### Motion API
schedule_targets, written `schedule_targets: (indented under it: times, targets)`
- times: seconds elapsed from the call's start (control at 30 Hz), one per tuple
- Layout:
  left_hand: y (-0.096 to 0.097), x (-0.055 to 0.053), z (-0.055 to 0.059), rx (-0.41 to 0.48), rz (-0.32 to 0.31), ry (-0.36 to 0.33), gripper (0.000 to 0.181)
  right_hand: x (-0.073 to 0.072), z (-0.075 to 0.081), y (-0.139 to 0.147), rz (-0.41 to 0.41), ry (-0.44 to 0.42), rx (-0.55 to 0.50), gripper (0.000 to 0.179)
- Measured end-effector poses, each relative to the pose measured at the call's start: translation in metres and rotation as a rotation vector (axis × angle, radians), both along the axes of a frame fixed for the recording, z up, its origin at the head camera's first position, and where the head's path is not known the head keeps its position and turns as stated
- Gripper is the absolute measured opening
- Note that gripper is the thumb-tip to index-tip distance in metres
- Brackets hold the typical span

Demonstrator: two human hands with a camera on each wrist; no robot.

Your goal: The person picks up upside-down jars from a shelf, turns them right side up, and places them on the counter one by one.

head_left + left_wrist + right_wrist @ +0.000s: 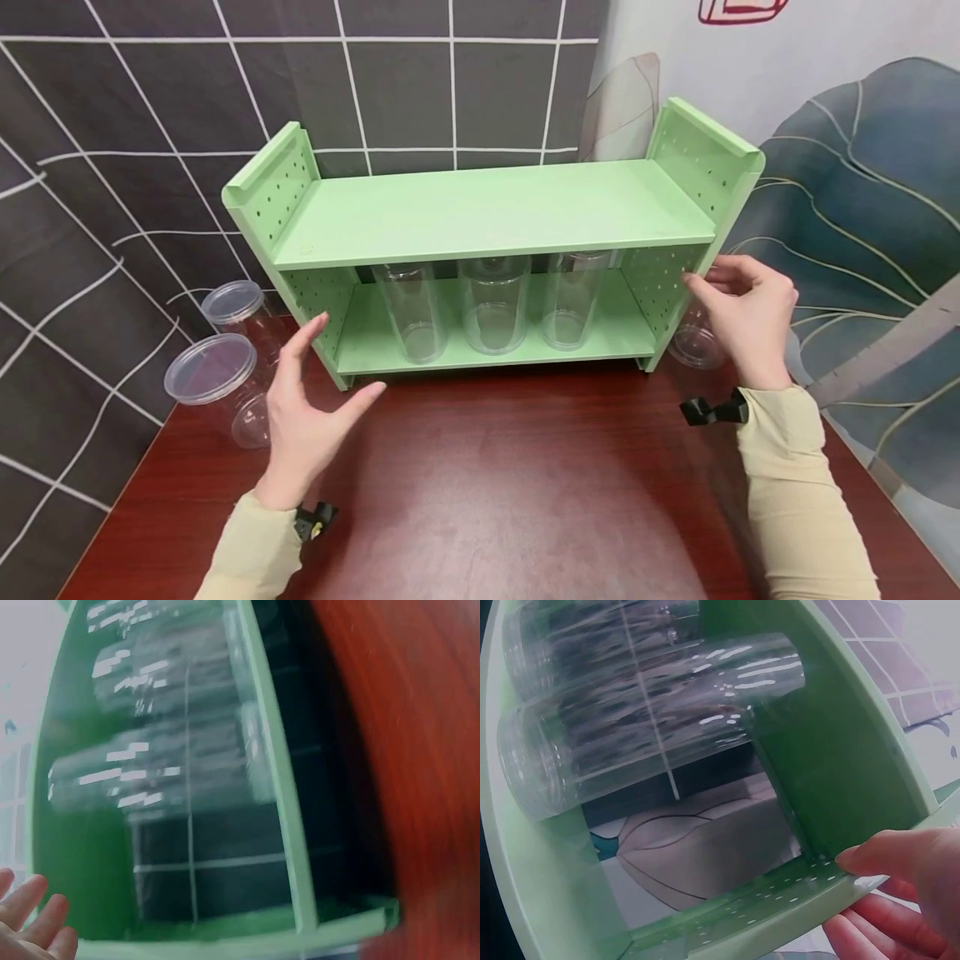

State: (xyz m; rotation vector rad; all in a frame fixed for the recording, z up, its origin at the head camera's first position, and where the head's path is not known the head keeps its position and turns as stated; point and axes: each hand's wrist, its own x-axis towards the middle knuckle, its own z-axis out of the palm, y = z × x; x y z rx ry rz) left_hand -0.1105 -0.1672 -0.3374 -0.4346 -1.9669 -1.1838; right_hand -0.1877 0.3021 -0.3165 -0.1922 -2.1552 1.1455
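A light green two-tier shelf (pixel 487 208) stands on the table against the wall. My right hand (pixel 750 321) grips the front edge of its right side panel (pixel 780 930), thumb on the inner side and fingers outside. My left hand (pixel 300 425) is held off the left front corner, thumb and fingers spread with nothing between them; its fingers (pixel 52 922) show at the corner of the left wrist view. Three clear plastic jars stand in a row on the lower tier: a left jar (pixel 412 312), a middle jar (pixel 495 308) and a right jar (pixel 576 300).
Left of the shelf, two clear jars with lids stand on the table, a nearer jar (pixel 210 371) and a farther jar (pixel 234 302). Another clear jar (pixel 697 343) stands on the right, partly behind my right hand. The dark red table (pixel 510 492) reaches a grid-patterned wall (pixel 405 92).
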Motion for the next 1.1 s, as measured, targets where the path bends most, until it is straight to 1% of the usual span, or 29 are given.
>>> schedule_targets:
  times: [0.07, 0.27, 0.37, 0.47, 0.57, 0.7, 0.8, 0.97, 1.1]
  targets:
    - [0.004, -0.004, -0.009, -0.004, -0.013, -0.025, 0.09, 0.0, 0.0, 0.0, 0.003, 0.0, 0.003, 0.034]
    - [0.01, -0.023, -0.044, -0.019, -0.047, -0.139, 0.097, -0.002, 0.001, -0.001, 0.011, 0.011, 0.004, 0.034]
    - [0.017, -0.028, -0.053, -0.007, -0.061, -0.199, 0.094, -0.001, 0.002, -0.001, 0.011, 0.016, -0.006, 0.033]
    - [0.024, -0.033, -0.058, 0.025, -0.07, -0.251, 0.09, -0.001, 0.002, -0.001, 0.008, 0.007, -0.012, 0.033]
    - [0.031, -0.04, -0.06, 0.073, -0.06, -0.297, 0.09, 0.0, 0.002, -0.001, 0.007, -0.002, -0.016, 0.033]
    - [0.036, -0.054, -0.063, 0.142, -0.03, -0.366, 0.092, 0.0, 0.0, -0.001, 0.006, -0.003, -0.012, 0.034]
    - [0.039, -0.064, -0.065, 0.177, -0.011, -0.423, 0.095, 0.0, -0.001, -0.001, 0.005, 0.002, -0.009, 0.033]
    - [0.044, -0.08, -0.066, 0.184, 0.002, -0.504, 0.103, 0.0, -0.001, -0.001, 0.005, 0.009, 0.0, 0.032]
    - [0.047, -0.09, -0.066, 0.17, 0.019, -0.544, 0.106, 0.0, -0.001, -0.001, 0.006, 0.009, -0.001, 0.032]
